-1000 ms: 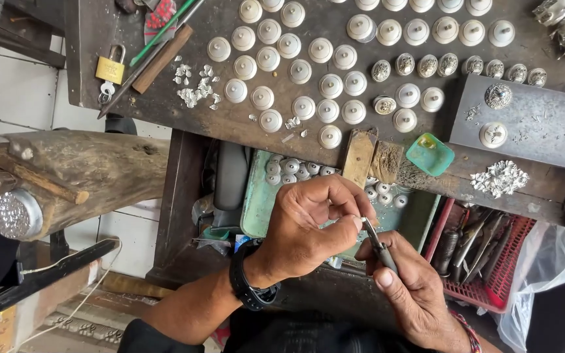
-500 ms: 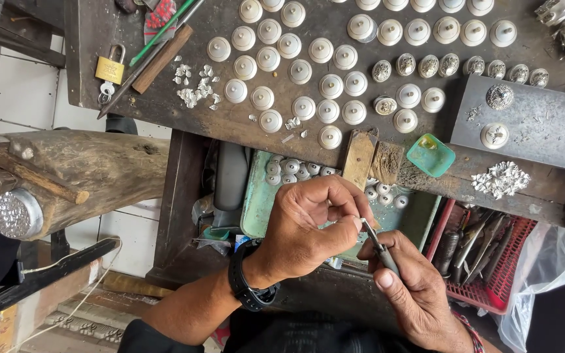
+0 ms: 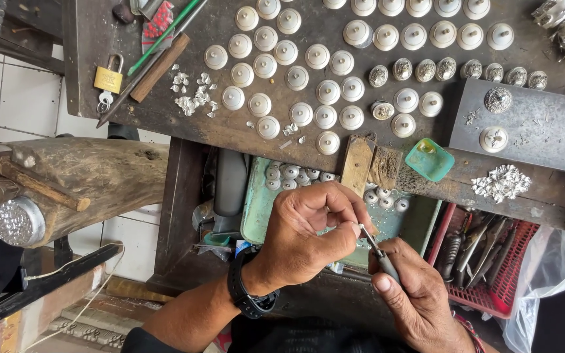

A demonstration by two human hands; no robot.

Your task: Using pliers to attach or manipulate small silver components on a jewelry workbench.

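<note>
My left hand, a black watch on its wrist, pinches a tiny silver piece between thumb and fingertips; the piece is mostly hidden. My right hand grips a slim grey-handled tool whose tip meets that piece. Both hands hover over a green tray holding several round white pieces. Above them, the dark wooden workbench carries many round silver caps with small pegs laid in rows.
A brass padlock, green and wooden-handled tools and silver scraps lie at the bench's left. A grey metal plate, small green dish and red basket of tools are at right. A wooden stump stands left.
Both hands stay almost in place. The right hand's tool has shifted slightly against the piece pinched in the left fingers.
</note>
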